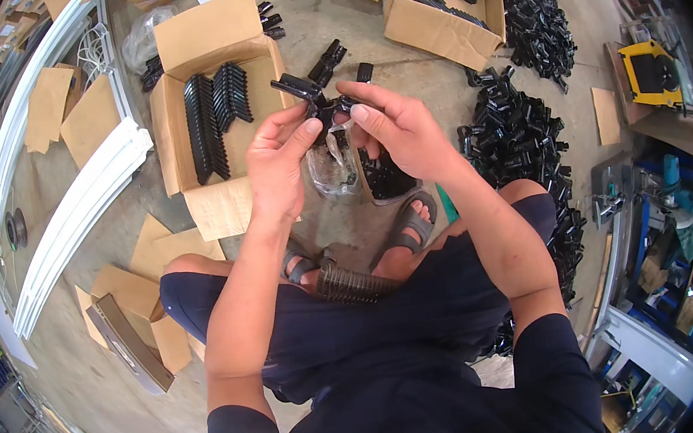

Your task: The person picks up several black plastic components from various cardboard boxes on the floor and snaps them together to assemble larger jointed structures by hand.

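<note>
My left hand [278,157] is closed on a glossy black plastic part [298,88], with a long flat end that points up and to the left. Close beside it, my right hand [401,125] pinches the part's other end, or a smaller black piece against it; the fingers hide which. Beneath my hands are a clear plastic bag [333,173] and an open container [400,196] of small black pieces. Left of my left hand stands an open cardboard box [170,134], where similar black parts [204,130] lie stacked in neat rows.
A second cardboard box [428,32] with loose black parts stands at the far right. A long heap of black parts [516,133] runs down my right side. White strips [79,230] and flattened cardboard [138,296] lie at left. A yellow-framed item [651,75] is far right.
</note>
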{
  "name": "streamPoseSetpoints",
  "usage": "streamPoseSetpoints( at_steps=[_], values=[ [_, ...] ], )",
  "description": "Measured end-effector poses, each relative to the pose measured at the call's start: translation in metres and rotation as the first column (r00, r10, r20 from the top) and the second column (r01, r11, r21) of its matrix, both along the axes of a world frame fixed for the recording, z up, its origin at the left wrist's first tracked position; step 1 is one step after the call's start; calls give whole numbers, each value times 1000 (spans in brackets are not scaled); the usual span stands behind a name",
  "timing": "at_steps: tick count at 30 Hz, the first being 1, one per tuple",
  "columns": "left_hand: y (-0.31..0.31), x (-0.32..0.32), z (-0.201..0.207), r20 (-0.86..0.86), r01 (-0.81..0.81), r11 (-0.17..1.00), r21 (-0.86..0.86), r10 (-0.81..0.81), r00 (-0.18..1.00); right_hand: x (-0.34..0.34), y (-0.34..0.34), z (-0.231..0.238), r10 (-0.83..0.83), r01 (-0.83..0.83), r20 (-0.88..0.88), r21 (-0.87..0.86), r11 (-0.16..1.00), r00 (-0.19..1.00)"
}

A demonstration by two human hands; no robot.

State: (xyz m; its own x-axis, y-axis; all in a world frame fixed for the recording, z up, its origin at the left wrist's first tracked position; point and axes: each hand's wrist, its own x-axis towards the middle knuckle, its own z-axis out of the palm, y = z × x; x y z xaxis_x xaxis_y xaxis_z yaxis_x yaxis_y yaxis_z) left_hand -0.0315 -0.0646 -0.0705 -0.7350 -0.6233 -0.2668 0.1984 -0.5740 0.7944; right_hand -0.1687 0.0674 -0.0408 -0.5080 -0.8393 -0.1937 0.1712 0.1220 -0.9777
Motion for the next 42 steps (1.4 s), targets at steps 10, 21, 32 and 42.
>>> streamPoseSetpoints(
  at_steps=[10, 21, 32, 42],
  values=[
    [1, -2, 1, 37, 50, 994, -93, -47, 998, 4, 1, 8, -60, 64, -132, 25, 998, 989],
    [0, 1, 6, 75, 1, 995, -101, 6, 997, 5, 0, 14, -49, 54, -200, 19, 998, 979],
    [1, 0, 0, 22, -25, 989, -143, 28, 999, 8, -1, 12, -69, 69, -213, -8, 998, 975],
    [3, 0, -3, -23, 39, 998, -52, -40, 999, 7, 1, 18, -87, 86, -200, -15, 996, 976]
  ],
)
